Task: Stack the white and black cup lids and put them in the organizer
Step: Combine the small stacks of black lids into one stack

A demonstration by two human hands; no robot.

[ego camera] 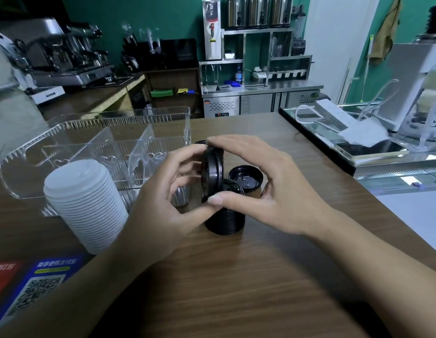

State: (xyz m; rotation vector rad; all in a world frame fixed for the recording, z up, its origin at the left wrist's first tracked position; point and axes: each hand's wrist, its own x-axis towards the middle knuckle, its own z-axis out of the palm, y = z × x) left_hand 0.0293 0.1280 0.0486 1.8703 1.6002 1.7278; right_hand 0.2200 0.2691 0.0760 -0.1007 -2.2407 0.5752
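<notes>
Both my hands hold a few black lids (212, 172) on edge above the wooden counter. My left hand (160, 201) grips them from the left, and my right hand (263, 181) pinches them between thumb and fingers from the right. Under them stands a short stack of black lids (225, 222). One black lid (246, 179) lies upside down just behind, and another black lid (201, 142) peeks out beyond my fingers. A tall stack of white lids (86, 206) stands at the left. The clear plastic organizer (114, 142) with dividers sits behind it.
QR code cards (34, 286) lie at the counter's near left corner. A glass display case with a power strip (334, 115) and a phone runs along the right. An espresso machine (63, 52) and steel shelving stand in the background.
</notes>
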